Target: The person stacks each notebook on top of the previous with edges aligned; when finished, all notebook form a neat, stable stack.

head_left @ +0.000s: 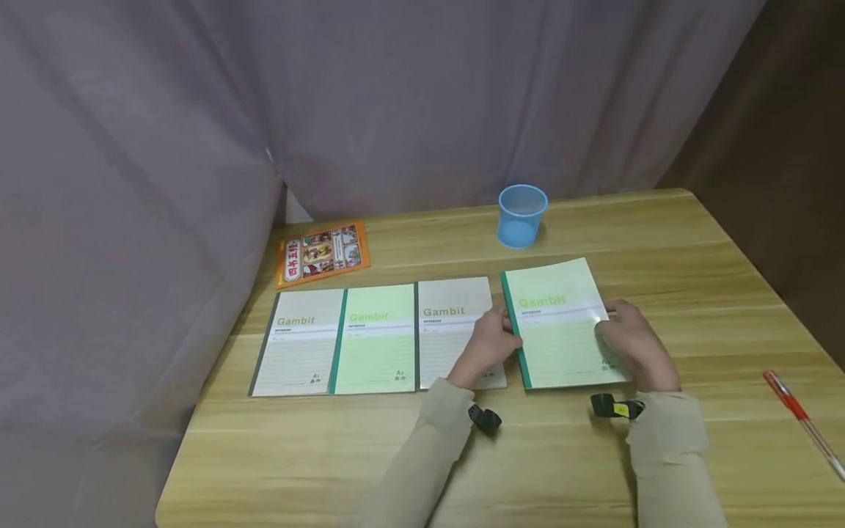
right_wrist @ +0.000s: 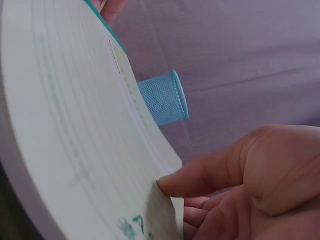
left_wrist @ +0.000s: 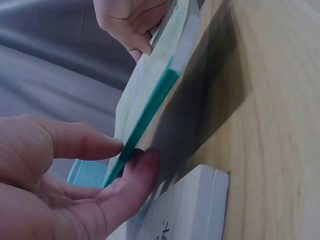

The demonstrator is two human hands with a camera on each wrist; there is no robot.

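Wood-grained tabletop (head_left: 317, 462) is used as the work surface, with a red pen (head_left: 795, 411) laid toward its right side. Slightly above the surface, a green-covered notebook (head_left: 561, 323) is held tilted between both hands, its shadow being cast on the wood below. Its teal spine (left_wrist: 150, 112) is pinched by the left hand (head_left: 488, 343), the thumb being set on the cover side and the fingers underneath. Its opposite edge is gripped by the right hand (head_left: 634, 343), the thumb being pressed on the cover and the fingers placed behind. Low weight and a flexible body are to be expected, since the cover is seen to bow; the glossy face may be slippery. Hold is best taken at the bound spine, judged the stiffest part, with the free edge supported so that the pages are not fanned or creased. To the left, a white notebook (head_left: 452, 348), a second green notebook (head_left: 379, 359) and another white notebook (head_left: 300, 356) are laid flat in a row. Farther back, an orange booklet (head_left: 323, 253) and a blue mesh cup (head_left: 518, 229) are placed before a grey curtain (head_left: 396, 110).
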